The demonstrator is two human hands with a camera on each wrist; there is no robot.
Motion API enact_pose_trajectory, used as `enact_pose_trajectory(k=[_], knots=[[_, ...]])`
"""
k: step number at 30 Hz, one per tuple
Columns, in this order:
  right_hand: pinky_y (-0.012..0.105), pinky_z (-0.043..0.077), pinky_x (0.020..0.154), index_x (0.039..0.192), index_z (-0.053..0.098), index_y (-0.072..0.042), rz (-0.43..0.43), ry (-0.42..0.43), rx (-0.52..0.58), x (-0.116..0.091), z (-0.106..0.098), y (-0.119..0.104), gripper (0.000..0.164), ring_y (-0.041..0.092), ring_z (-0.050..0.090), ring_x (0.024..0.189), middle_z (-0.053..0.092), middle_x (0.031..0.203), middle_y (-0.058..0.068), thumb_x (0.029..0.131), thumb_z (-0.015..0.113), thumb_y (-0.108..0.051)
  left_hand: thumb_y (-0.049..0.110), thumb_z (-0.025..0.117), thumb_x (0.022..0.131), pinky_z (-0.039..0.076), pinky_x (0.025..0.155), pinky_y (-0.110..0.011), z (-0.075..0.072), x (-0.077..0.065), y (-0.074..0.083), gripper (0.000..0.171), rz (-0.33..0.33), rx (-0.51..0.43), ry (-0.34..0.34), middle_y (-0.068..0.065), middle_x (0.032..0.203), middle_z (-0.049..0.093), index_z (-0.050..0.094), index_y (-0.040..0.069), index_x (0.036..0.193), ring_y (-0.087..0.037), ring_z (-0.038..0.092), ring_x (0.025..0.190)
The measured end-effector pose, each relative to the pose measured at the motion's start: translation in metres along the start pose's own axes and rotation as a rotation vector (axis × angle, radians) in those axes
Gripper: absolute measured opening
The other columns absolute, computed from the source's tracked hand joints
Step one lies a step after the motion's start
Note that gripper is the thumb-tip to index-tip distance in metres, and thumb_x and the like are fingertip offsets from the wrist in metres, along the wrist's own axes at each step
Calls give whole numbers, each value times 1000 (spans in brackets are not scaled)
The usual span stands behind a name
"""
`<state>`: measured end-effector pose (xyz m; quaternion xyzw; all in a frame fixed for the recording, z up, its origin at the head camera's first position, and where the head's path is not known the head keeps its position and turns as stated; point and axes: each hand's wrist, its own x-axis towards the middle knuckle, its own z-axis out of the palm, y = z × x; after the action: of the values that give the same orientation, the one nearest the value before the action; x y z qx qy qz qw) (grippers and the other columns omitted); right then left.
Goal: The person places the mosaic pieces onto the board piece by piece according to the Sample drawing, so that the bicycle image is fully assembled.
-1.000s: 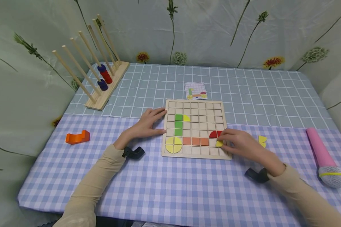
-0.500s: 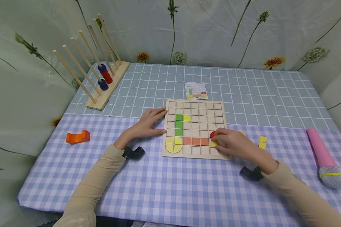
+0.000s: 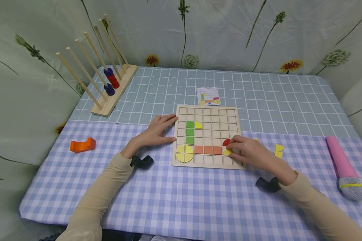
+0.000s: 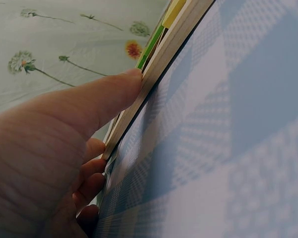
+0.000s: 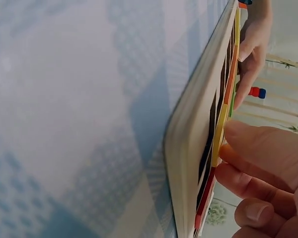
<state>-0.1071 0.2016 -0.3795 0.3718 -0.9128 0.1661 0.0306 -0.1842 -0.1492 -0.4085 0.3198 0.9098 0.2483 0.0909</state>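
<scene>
A wooden grid board (image 3: 206,166) lies flat on the checked cloth in the head view. Spread along its left edge, my left hand (image 3: 157,132) touches the wood with thumb and fingertips. My right hand (image 3: 251,150) pinches a yellow quarter-circle tile (image 3: 227,152) at the board's lower right, just right of the orange square tiles (image 3: 208,150). In the right wrist view its thumb (image 5: 263,148) lies against the yellow tile. The fingers partly cover red tiles (image 3: 226,142) above. Green squares (image 3: 189,132), a yellow quarter (image 3: 198,125) and a yellow circle of quarters (image 3: 184,154) fill other cells.
A small pattern card (image 3: 208,97) lies behind the board. Loose yellow tiles (image 3: 279,150) and a pink toy microphone (image 3: 345,167) lie to the right. At left are a wooden peg rack (image 3: 123,75) with blue and red rings and an orange curved block (image 3: 82,145).
My right hand has shifted slightly left, bringing the yellow tile against the end of the orange row, and has then stayed nearly still. The left hand has not moved.
</scene>
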Motion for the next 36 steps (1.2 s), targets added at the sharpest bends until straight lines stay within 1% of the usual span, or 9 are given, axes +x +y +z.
enact_pose_trajectory(k=[4,7,10,15,18,21,25,32,36], knots=[[24,48,63,90,73,-8,6,8,-1,-3,-2,2,14,8,54,72,63,90,1,76,74,-10,38,67,83,24,101,-49,0,0,0,81,1,-2,2,-11,154,27,29,9,148,-29,32,122],[23,47,62,91,73,-7,5,45,-12,-8,-6,5,16,7,55,71,63,89,1,75,75,-8,38,67,83,24,101,-49,-1,0,1,81,0,-5,0,-11,155,27,29,9,148,-30,31,122],[25,47,60,91,73,-6,20,86,-53,-14,-12,9,18,9,55,70,63,89,3,73,75,-6,37,68,83,23,101,-49,0,0,1,81,1,-8,-2,-11,155,27,28,9,148,-30,31,123],[34,50,62,94,73,-3,125,95,-113,-24,-21,16,22,18,60,73,64,91,9,73,75,-4,37,68,83,24,100,-49,0,0,0,81,3,0,1,-11,155,27,29,9,148,-30,32,122],[39,51,65,95,72,0,193,100,-120,-30,-24,21,23,23,63,77,65,92,12,73,75,-4,38,68,83,24,101,-49,0,0,-1,81,-5,-4,-1,-11,155,26,29,9,148,-30,31,123],[41,51,66,95,72,1,233,102,-118,-34,-26,25,24,26,64,78,65,92,14,72,75,-4,39,67,83,23,102,-49,0,0,-2,81,-9,-8,-2,-10,155,26,29,10,148,-30,31,123],[42,51,68,99,71,1,242,78,-122,-37,-28,31,26,28,64,81,65,95,15,73,74,-3,37,68,83,24,101,-49,0,0,-1,81,-2,-6,1,-11,155,26,29,9,148,-31,31,123],[44,52,76,107,68,0,239,-47,-118,-40,-30,39,32,30,64,96,65,109,14,76,70,2,38,67,83,24,101,-49,-1,0,1,81,-11,-17,-5,-10,155,26,28,10,148,-30,31,122],[45,51,77,109,67,-1,239,-79,-111,-41,-30,41,34,31,64,98,66,109,14,76,69,5,38,67,84,24,100,-48,0,0,0,80,-12,-13,-7,-10,155,26,28,11,148,-29,31,122]])
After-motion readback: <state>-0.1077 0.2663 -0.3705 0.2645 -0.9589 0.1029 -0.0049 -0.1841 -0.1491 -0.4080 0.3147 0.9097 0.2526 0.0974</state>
